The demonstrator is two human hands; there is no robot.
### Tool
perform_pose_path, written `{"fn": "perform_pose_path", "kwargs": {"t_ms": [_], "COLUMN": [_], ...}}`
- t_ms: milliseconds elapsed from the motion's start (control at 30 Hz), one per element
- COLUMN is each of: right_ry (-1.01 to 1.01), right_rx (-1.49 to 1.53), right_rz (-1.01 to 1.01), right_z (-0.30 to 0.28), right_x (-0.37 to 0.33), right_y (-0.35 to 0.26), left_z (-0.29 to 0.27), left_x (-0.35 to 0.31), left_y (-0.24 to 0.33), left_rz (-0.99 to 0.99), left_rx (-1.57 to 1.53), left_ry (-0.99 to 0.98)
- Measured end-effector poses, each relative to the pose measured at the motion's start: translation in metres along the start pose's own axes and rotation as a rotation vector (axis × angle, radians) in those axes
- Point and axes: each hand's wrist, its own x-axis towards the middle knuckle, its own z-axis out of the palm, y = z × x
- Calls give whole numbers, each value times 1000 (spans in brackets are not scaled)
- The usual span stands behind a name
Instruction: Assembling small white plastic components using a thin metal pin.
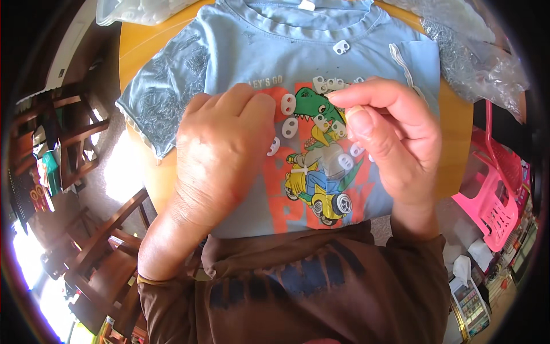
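A light blue T-shirt [246, 63] with a printed green dinosaur on a yellow scooter lies spread out before me. Small white plastic pieces with two round holes, such as this white piece [290, 127], are scattered over the print. My left hand [220, 143] rests over the shirt's left half, back up, its fingers curled under; whatever they hold is hidden. Another white piece [274, 147] shows partly beside that hand. Over the dinosaur's head, the thumb and forefinger of my right hand [395, 132] come together in a pinch. Anything between them is too small to name.
The shirt covers a yellowish wooden tabletop [455, 160]. One white piece [341, 47] lies near the collar. Clear plastic bags [470, 63] fill the far right, and a translucent container [134, 10] the far left. A pink plastic chair [492, 195] is at right, wooden chairs [106, 258] at left.
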Motion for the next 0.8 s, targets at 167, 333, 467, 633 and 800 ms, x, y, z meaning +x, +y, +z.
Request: {"fn": "perform_pose_path", "kwargs": {"t_ms": [167, 333, 467, 633, 800], "right_ry": [-13, -12, -18, -27, 8], "right_rx": [-29, -4, 69, 244, 341], "right_rz": [21, 93, 158, 203, 272], "right_z": [1, 2, 4, 1, 0], "right_x": [-1, 0, 2, 2, 3], "right_y": [4, 3, 3, 0, 0], "left_z": [2, -5, -19, -12, -9], "left_x": [2, 1, 16, 24, 23], "left_y": [-2, 5, 18, 21, 21], "left_rz": [-17, -126, -2, 126, 215], "left_rx": [5, -279, -417, -398, -295], "left_ry": [22, 103, 185, 266, 310]}}
